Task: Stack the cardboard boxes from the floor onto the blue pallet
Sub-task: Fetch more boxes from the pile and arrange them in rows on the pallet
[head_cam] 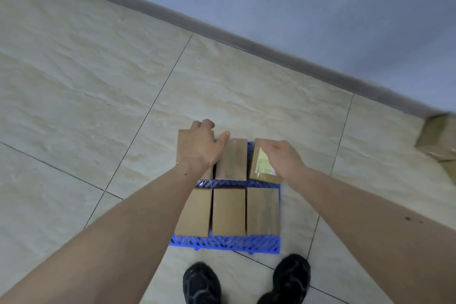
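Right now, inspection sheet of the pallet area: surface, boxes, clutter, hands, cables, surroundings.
Surface: pale tiled floor, dark grout lines.
Job's things: blue pallet carries six cardboard boxes in two rows of three; far right box bears a label and sits skewed.
Clutter: more cardboard boxes on the floor at far right, blurred.
Hands: left hand rests on the far left box; right hand on the far right box; grip unclear.
Cables: nothing seen.
Surroundings: grey wall, dark baseboard, two black shoes.

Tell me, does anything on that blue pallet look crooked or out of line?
Yes. The far-right cardboard box with the label sits tilted, out of line with its neighbours on the blue plastic pallet. The right hand is over it. The far-left box under the left hand juts further back.
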### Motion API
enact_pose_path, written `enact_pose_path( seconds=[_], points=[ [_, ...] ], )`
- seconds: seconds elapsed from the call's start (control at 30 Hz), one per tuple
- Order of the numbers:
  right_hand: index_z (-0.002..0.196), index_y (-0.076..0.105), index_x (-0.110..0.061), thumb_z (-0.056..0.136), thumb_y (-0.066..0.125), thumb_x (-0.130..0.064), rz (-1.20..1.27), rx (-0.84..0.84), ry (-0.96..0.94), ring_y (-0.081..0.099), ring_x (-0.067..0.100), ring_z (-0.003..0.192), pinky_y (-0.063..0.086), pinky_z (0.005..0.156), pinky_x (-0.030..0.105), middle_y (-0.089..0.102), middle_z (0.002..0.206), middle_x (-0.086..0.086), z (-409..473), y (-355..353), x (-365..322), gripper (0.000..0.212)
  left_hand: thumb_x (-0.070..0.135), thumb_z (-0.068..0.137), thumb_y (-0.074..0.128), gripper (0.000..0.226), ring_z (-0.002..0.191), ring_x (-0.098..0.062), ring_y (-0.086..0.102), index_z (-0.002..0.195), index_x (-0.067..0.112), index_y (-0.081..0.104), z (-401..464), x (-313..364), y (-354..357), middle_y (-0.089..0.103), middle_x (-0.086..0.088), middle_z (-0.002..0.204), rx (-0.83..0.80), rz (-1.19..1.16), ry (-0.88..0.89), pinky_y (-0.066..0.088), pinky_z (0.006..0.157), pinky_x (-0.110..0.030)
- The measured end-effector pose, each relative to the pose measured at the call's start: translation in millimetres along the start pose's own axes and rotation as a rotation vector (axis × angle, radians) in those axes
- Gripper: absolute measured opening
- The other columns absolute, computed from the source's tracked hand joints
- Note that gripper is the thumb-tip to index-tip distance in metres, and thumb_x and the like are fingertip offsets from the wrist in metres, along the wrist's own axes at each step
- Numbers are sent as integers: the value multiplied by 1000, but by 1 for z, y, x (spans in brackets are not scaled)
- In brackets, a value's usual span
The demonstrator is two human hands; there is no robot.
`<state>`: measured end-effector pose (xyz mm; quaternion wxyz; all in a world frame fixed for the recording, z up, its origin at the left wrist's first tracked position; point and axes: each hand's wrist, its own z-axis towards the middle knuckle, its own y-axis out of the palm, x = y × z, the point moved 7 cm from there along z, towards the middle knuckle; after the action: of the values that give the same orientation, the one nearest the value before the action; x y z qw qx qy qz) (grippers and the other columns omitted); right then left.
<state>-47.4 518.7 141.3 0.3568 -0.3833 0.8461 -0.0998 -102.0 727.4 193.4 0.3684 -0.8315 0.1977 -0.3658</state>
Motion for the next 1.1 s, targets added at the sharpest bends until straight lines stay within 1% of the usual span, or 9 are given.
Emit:
enact_pose_path(
  seconds=[0.1,0.17,0.23,0.33,0.43,0.53,0.6,0.73,1.1],
  points=[
    [76,52,-16,95,46,-48,23,73,14,47,20,65,38,62,30,49,70,-1,-22,-48,13,37,51,94,46,52,112,-19,57,133,18,49,-15,49,6,50,0,133,-76,86,90,39,86,-27],
    [81,45,-18,95,43,-52,36,104,37,45,19,67,34,58,30,47,75,-1,-32,-78,29,37,53,93,47,54,114,-23,56,132,16,49,-22,80,19,55,-4,130,-140,85,141,45,94,-37],
    [96,48,-17,94,43,-56,59,152,47,49,24,79,39,64,31,51,88,3,-41,-108,48,39,54,93,46,56,115,-24,55,133,15,48,-32,113,33,58,-5,126,-186,111,191,46,95,-41],
    [111,53,-12,95,44,-55,101,211,83,56,28,90,46,83,37,60,99,9,-53,-153,82,47,53,95,44,56,113,-23,56,135,14,46,-52,162,61,61,-3,120,-242,116,239,46,91,-36],
    [114,55,-11,94,45,-56,110,244,95,58,28,90,47,85,38,61,99,10,-62,-198,122,51,53,95,43,55,111,-24,57,134,15,45,-77,209,100,65,-2,113,-289,125,262,46,93,-37],
    [122,54,-13,94,44,-58,127,252,126,60,32,104,46,88,39,62,111,11,-69,-244,171,54,54,94,43,54,114,-27,57,133,16,46,-99,254,146,66,-4,115,-305,154,277,44,90,-34],
    [117,55,-14,93,44,-58,151,265,132,61,31,100,46,85,37,62,104,10,-73,-278,204,51,56,94,43,55,115,-27,56,132,17,47,-116,284,175,65,-5,118,-305,159,279,45,92,-35],
    [87,47,-18,93,43,-57,149,283,138,50,25,77,39,69,32,48,74,1,-81,-345,265,40,56,94,42,54,111,-23,57,132,18,47,-155,346,228,67,0,112,-322,175,299,46,91,-36],
    [95,48,-13,96,39,-55,197,326,191,52,27,84,42,74,38,51,89,5,-90,-511,370,43,56,94,43,53,114,-25,56,131,18,48,-193,500,321,66,-1,113,-329,224,386,46,95,-41]
  ],
)
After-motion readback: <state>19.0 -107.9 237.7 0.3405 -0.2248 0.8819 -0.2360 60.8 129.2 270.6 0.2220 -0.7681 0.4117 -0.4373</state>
